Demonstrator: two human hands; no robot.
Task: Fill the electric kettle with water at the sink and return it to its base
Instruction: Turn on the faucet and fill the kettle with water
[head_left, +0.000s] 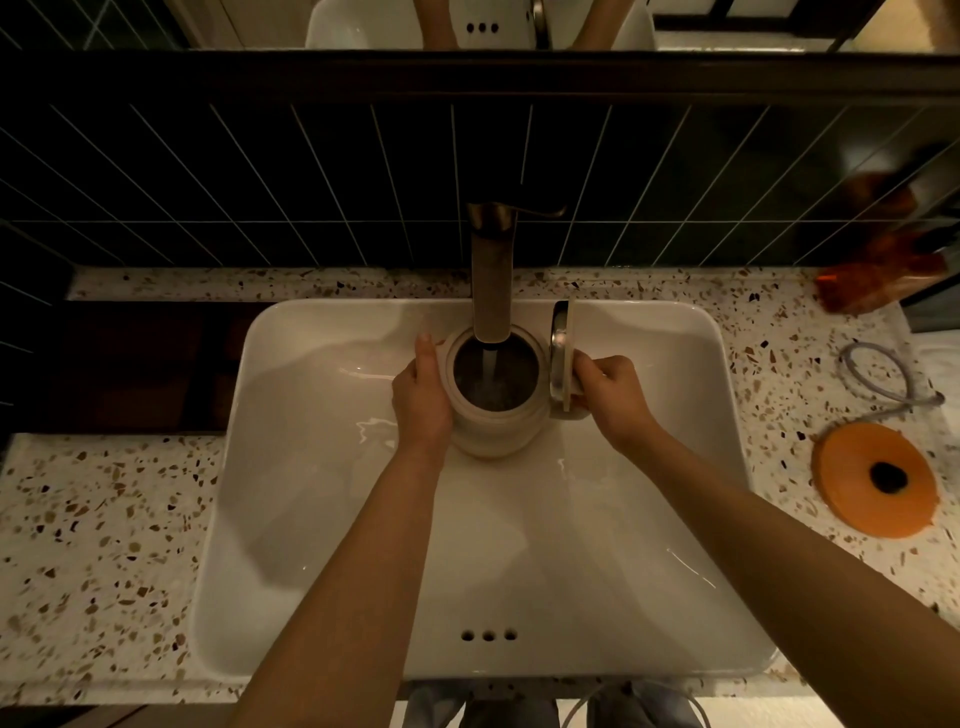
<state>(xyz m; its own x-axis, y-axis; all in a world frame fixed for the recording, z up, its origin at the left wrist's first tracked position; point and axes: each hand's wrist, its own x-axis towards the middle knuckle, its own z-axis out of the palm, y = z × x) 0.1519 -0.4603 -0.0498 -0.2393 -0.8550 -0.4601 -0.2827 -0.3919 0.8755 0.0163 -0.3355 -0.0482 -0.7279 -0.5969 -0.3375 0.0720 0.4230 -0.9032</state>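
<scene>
A cream electric kettle hangs inside the white sink, directly under the brass faucet. Water streams from the spout into the kettle's open mouth. Its hinged lid stands flipped up on the right side. My left hand cups the kettle's left wall. My right hand grips the kettle's right side by the handle, just below the raised lid. The round orange kettle base lies on the speckled counter to the right of the sink.
A grey cord loops on the counter behind the base. An orange packet sits at the back right corner. Dark tiles form the wall behind the faucet. Three overflow holes mark the sink's near wall.
</scene>
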